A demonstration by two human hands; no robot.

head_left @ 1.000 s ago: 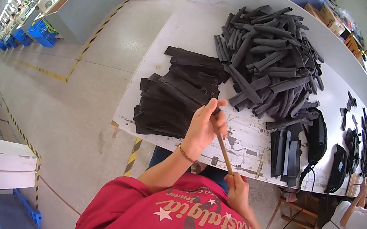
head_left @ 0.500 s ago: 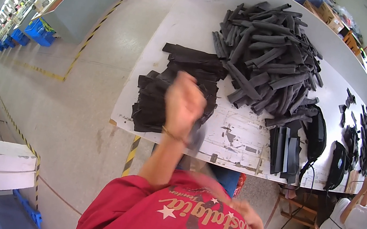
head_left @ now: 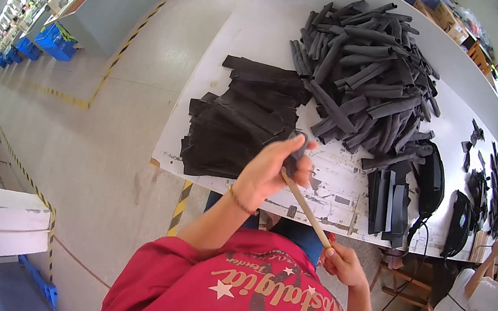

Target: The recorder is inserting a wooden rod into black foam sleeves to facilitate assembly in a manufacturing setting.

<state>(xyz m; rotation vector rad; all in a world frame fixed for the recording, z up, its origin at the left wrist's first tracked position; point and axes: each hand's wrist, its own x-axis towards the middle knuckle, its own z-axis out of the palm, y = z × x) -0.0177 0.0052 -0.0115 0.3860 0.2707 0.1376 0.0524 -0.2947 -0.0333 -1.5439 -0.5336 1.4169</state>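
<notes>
The right hand [head_left: 344, 265] has its fingers around a wooden stick [head_left: 308, 213]. The left hand [head_left: 267, 170], over the dark strip stack [head_left: 235, 120] half a second ago, is back, fingers clasping a dark fabric piece [head_left: 294, 154], apparently meeting the stick's far tip.

Left hand [head_left: 273, 163]: raised above the near edge of the bench [head_left: 257, 25]; fingers curled, thumb extended forward; forearm slanted forward and rightward. Right hand [head_left: 346, 264]: held just outside the same edge; fingers closed, thumb pressed against them; forearm angled forward and leftward.
</notes>
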